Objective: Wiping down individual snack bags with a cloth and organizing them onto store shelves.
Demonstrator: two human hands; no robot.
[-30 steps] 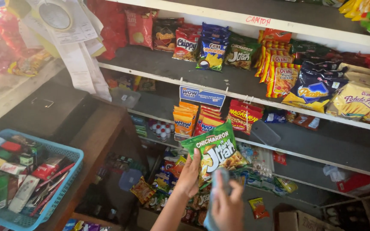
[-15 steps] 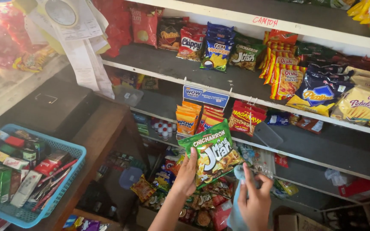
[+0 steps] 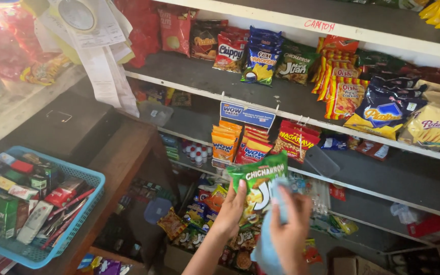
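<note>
Our left hand (image 3: 231,213) has its grip closed on the lower left edge of a green snack bag (image 3: 258,188) — upright, long axis vertical, below the shelf (image 3: 383,173). Our right hand (image 3: 290,229) presses a light-blue cloth (image 3: 267,249) against the bag's front.

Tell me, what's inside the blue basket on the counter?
The blue basket holds small flat boxes in green, red, yellow and white, packed close, plus some red pens leaning near its right side. Whatever lies under the top layer is covered.
</note>
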